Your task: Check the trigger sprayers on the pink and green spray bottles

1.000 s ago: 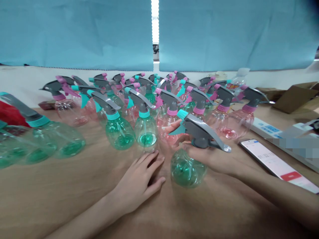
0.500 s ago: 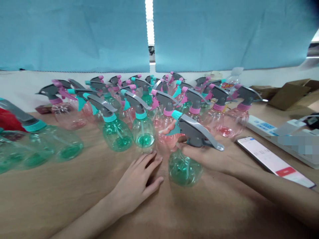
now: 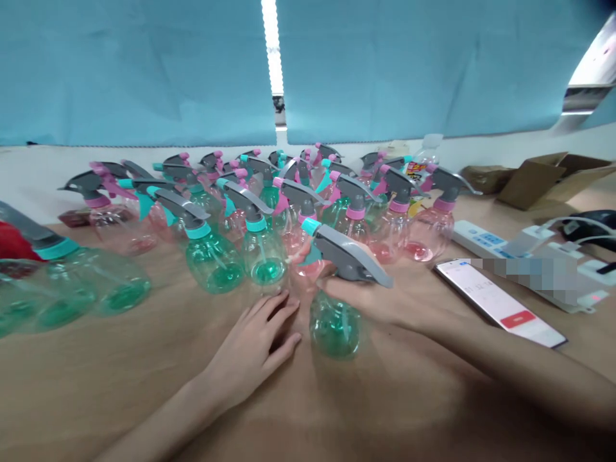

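My right hand [image 3: 349,292] is closed around the neck of a green spray bottle [image 3: 335,327], just under its grey and turquoise trigger head. The bottle stands nearly upright over the table; whether its base touches the wood I cannot tell. Part of the fingers is hidden behind the neck and head. Left of it, my left hand [image 3: 255,340] lies flat on the table with fingers spread, holding nothing. Just beyond my fingertips stand a clear green spray bottle [image 3: 264,260] and a darker green one [image 3: 214,263], both with turquoise collars.
Several pink and green spray bottles crowd the back, among them a pink one [image 3: 430,231]. More green bottles [image 3: 120,282] stand at the left. On the right lie a phone [image 3: 495,295], a white power strip [image 3: 486,240] with plugs, and an open cardboard box [image 3: 534,179].
The whole view has shifted, so most things appear farther left. My right hand still grips the green spray bottle, which has tilted slightly. My left hand keeps its place on the table.
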Motion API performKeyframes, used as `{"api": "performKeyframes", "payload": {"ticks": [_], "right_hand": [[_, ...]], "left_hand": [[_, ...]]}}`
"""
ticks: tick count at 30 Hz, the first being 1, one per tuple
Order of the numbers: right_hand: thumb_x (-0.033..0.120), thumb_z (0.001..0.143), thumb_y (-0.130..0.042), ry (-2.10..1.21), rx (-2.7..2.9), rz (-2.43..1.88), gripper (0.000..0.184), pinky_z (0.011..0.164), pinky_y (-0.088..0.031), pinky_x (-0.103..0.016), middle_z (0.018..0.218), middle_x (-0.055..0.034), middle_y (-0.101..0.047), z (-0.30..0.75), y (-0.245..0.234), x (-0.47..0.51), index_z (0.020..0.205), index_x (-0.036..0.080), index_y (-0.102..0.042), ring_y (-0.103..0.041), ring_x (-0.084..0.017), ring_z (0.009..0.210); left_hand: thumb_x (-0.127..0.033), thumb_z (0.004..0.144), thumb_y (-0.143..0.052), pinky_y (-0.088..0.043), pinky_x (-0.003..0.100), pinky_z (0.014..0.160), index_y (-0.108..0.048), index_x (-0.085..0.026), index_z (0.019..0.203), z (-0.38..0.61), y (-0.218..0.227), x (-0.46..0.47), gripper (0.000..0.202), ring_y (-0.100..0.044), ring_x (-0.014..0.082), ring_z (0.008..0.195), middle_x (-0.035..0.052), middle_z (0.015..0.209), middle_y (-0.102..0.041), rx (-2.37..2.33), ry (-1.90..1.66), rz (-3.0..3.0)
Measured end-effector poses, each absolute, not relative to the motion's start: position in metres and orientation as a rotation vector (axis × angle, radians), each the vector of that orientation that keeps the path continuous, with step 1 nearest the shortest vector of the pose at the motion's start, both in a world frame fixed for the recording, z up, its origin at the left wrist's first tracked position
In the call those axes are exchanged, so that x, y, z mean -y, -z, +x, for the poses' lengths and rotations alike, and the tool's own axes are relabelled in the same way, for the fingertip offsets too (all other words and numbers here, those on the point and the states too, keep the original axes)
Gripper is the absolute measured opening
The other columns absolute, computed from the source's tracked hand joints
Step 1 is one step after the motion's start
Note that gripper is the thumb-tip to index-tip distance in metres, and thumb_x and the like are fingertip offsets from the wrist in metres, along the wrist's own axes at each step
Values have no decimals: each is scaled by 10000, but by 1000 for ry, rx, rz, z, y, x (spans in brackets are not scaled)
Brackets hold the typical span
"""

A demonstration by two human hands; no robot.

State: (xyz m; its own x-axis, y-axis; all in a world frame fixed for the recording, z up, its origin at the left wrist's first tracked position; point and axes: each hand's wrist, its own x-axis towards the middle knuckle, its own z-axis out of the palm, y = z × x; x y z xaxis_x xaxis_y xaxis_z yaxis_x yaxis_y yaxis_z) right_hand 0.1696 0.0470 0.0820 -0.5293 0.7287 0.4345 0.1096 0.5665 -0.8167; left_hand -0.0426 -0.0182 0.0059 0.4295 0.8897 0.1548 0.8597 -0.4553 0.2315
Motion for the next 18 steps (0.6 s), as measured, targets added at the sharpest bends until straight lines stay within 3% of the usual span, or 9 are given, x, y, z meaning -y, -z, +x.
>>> {"api": "performKeyframes", "payload": {"ticks": [4,11,18], "right_hand": [[64,709,-486,-1097,1924,-563,476,616,-485,-311,722,37,-580,164,-69,-52,1124,279,-578,-578,-167,659],[58,717,-499,-1093,1825,-469,462,680,-508,-303,1058,-6,-655,141,-57,-48,1129,254,-576,-552,-107,641],[88,713,-518,-1096,1889,-469,481,722,-525,-305,1136,-14,-675,106,-68,-28,1164,244,-580,-616,-131,735]], "left_hand": [[-352,944,-501,-400,487,1020,-435,-210,1347,-35,-10,23,432,-459,303,1266,118,1386,-488,-1527,-474,2487],[-414,865,-609,-473,515,941,-353,-256,1355,-24,-22,39,575,-524,338,1203,120,1348,-524,-1483,-648,2220],[-437,824,-655,-436,557,974,-316,-240,1345,-42,-31,60,652,-488,363,1235,137,1355,-503,-1612,-710,2180]]}}
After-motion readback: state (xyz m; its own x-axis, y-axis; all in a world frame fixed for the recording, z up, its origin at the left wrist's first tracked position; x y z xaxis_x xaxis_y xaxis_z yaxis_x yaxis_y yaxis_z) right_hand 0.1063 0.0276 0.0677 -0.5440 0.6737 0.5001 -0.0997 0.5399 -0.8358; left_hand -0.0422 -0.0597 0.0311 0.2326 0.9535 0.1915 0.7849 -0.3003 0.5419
